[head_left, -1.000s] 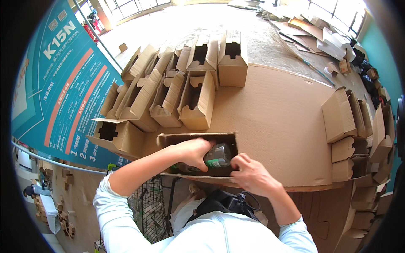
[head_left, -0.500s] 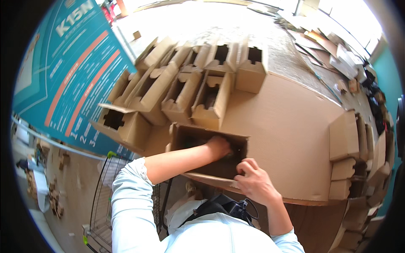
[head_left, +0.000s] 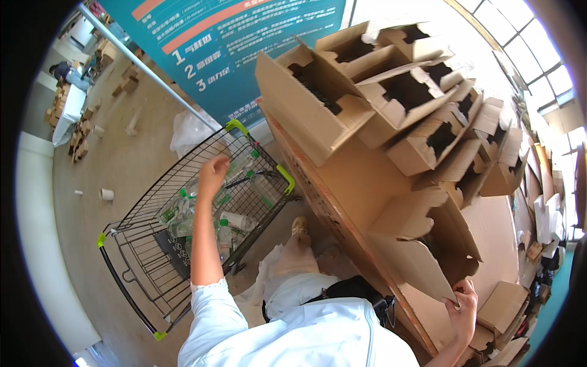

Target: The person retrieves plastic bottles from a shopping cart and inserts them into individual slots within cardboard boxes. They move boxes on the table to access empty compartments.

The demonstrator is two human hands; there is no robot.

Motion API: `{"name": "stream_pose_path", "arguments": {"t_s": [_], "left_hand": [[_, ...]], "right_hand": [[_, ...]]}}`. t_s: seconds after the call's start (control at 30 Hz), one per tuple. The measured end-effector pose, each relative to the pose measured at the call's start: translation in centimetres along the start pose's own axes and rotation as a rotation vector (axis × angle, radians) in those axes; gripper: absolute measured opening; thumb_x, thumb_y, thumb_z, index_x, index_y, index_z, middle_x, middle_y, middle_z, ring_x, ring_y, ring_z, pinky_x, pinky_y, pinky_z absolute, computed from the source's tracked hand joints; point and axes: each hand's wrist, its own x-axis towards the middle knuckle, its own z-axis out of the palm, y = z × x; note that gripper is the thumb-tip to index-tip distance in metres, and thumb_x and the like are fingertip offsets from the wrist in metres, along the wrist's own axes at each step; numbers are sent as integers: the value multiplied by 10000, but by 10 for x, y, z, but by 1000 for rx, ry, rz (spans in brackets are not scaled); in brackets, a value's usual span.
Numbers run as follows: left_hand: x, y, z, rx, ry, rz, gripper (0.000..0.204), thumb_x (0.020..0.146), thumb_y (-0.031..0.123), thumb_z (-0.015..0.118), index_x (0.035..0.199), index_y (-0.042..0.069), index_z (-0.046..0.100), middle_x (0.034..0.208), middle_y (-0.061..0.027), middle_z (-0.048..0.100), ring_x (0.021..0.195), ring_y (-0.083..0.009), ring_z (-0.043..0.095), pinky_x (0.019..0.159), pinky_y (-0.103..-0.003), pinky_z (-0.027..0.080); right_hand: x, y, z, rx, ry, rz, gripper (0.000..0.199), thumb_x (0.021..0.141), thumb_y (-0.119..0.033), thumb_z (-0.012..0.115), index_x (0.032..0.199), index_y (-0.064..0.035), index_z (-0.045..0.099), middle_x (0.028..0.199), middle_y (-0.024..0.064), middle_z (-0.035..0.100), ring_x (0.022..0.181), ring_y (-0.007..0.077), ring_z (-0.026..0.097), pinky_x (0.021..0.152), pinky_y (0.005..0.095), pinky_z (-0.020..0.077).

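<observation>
Bottles [head_left: 262,191], clear plastic, green-capped, lay in a black wire cart [head_left: 173,252] below my left grip [head_left: 214,171], its closure unclear; my right grip [head_left: 463,300] clamped an open brown cardboard box [head_left: 408,262] on the cardboard-topped bench [head_left: 362,174].

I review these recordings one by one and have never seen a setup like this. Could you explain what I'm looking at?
There is no machine here: the hands are a person's own, bare. The view comes from the left of two wide fisheye cameras worn on the head, so it looks down and straight edges bend near the rim. On the cardboard-covered surface stand several opened cardboard boxes. The right hand has its grip on the edge of the nearest box. The left hand is above a wire shopping cart containing clear bottles with green caps; its fingers look curled, but I can't tell whether it holds anything.
</observation>
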Motion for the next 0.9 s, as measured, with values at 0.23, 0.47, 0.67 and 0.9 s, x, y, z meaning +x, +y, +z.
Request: {"name": "stream_pose_path", "arguments": {"t_s": [0.23,0.47,0.67,0.9], "left_hand": [[10,-234,152,706,-568,26,360,831,325,720,1013,15,735,811,-194,710,742,-303,692,641,-408,533],[-3,-209,210,113,-431,-893,642,848,448,740,1093,-131,611,942,-254,677,795,-340,689,675,-452,595],[10,-196,228,-113,-317,-1101,907,748,340,857,1362,-111,365,1257,-297,548,1057,-390,625,758,-489,601],[-1,-199,227,-174,-191,-1111,1126,731,326,863,1534,-28,157,1435,-292,415,1250,-404,510,911,-510,537]], "right_hand": [[0,-5,0,41,-31,233,226,563,76,685,789,77,669,930,151,593,889,308,591,759,373,463],[-7,-13,10,-105,-49,189,259,668,-151,708,826,53,685,960,169,585,1006,345,579,871,413,459],[-6,-14,14,-67,12,255,208,667,-51,748,836,52,686,990,169,597,1050,340,580,880,415,464],[-3,-18,13,-3,35,332,230,639,-27,725,838,72,665,1001,180,594,1048,325,585,862,391,464]]}}
